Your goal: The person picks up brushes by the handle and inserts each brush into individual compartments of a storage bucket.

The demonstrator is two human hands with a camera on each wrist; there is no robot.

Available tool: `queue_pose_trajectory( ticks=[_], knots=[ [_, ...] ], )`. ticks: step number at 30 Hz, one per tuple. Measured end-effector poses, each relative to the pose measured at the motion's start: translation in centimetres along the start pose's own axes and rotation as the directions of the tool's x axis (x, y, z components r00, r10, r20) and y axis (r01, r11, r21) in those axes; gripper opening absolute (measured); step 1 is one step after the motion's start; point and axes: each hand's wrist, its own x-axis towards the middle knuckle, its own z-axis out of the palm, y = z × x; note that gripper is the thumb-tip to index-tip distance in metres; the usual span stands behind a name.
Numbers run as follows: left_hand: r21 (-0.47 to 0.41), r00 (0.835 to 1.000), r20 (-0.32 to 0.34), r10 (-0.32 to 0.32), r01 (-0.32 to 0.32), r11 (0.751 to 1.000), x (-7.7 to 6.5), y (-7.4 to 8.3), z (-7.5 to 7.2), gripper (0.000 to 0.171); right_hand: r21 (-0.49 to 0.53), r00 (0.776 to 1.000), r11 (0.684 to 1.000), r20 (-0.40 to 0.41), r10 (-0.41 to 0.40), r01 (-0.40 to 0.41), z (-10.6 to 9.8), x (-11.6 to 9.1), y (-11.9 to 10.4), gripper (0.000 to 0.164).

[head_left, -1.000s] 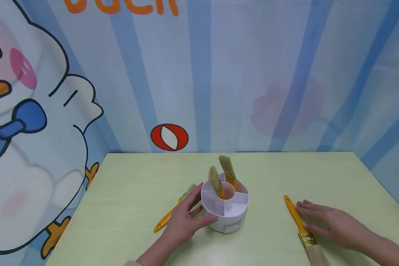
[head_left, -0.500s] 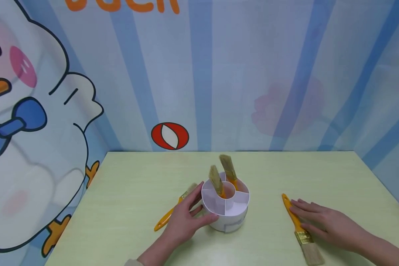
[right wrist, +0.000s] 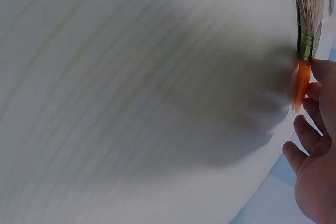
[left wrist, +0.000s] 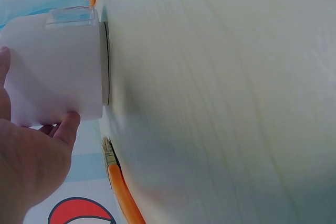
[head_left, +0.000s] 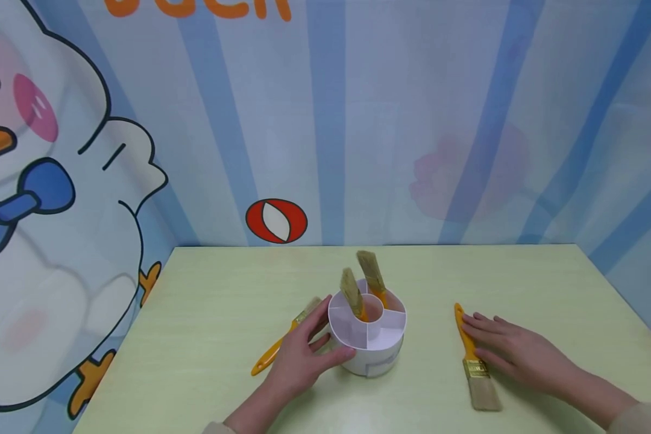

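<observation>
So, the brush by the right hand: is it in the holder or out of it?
Out: that brush lies on the table, apart from the holder, and the right hand touches its handle.

blue-striped backdrop | white cartoon duck, left | pale table below

One brush lies between the cup and the left edge of the tabletop; a second brush lies toward the right edge. A third brush stands in the cup's centre well, and a fourth brush in the part nearest the tabletop's back edge, making four brushes and one cup. The cup has one centre well and probably four outer slots, partly hidden. There are two hands, one left hand and one right hand. Beyond the back edge are one printed ball and one printed duck.
</observation>
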Motion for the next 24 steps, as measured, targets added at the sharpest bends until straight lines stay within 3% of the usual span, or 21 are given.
queue_pose_trajectory(
  ticks=[6,19,24],
  knots=[
    [0.004,1.000,-0.002,-0.009,0.009,1.000,0.1,0.0,0.0,0.098,0.012,1.000,1.000,-0.015,0.001,0.000,0.5,0.8,0.0,0.051],
    [-0.008,1.000,0.000,-0.008,0.008,1.000,0.0,0.0,0.0,0.097,0.030,0.994,0.994,0.022,0.105,-0.105,0.3,1.6,-0.4,0.050],
    [-0.007,1.000,0.002,-0.007,0.007,1.000,0.0,0.0,0.0,0.098,0.034,0.998,0.997,0.014,0.062,-0.062,-0.5,1.5,0.1,0.050]
  ],
)
